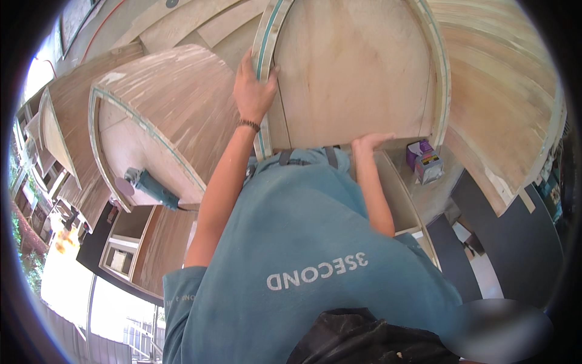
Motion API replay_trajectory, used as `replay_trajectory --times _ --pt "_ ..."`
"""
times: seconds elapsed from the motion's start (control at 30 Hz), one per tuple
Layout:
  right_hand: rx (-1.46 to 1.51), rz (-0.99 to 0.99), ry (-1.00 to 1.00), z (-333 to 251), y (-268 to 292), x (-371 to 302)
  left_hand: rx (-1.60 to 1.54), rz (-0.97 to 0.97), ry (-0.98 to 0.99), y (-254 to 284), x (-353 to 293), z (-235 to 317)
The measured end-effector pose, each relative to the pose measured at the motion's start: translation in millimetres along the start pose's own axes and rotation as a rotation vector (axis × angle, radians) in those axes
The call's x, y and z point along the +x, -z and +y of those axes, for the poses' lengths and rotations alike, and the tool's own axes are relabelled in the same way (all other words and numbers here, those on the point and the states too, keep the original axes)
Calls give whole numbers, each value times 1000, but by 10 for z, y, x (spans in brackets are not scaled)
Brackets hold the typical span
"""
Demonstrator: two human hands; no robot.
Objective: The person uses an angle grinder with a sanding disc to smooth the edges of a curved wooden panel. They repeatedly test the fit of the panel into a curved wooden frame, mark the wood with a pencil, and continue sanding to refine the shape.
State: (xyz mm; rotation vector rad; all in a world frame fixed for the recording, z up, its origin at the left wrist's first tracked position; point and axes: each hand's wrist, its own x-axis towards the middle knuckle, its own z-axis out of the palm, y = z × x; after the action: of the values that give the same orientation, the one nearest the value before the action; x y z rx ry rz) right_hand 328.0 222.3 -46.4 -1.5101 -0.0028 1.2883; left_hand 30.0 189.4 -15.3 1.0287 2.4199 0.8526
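Directly before me stands a pale plywood cabinet (354,67), its light rim bowed outward and marked by a teal stripe. Around the rim's left side my left hand (254,88) is closed, with the thumb on the inner face and the fingers at the outside. At the cabinet's lower edge, right of my waist, my right hand (371,142) holds it from below. Part of that hand's fingers is hidden by the edge. The cabinet's lower end comes close against my teal shirt (315,224).
To the left, a similar wooden cabinet (163,103) carries a teal power tool (151,188) with a round disc. Another wooden piece (503,79) rises at the right. Small purple-and-grey boxes (427,164) sit near my right hand. Dark panels (509,242) lie at lower right.
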Motion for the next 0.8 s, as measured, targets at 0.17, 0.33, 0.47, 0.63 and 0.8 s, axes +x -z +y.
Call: replay_trajectory --times 0.17,0.33,0.47,0.63,0.8 --pt "-97 45 18 4 122 46 -49 -40 -1 41 -13 20" --pt "-322 90 17 -79 242 -83 -47 7 -56 9 -41 -35" --pt "-375 73 -3 -95 405 -19 -31 -4 1 25 -64 -10" --pt "-415 42 -38 -85 604 23 -39 15 -34 62 -79 11" --pt "-507 -19 -126 9 697 -187 -19 -8 -35 2 -31 -126"
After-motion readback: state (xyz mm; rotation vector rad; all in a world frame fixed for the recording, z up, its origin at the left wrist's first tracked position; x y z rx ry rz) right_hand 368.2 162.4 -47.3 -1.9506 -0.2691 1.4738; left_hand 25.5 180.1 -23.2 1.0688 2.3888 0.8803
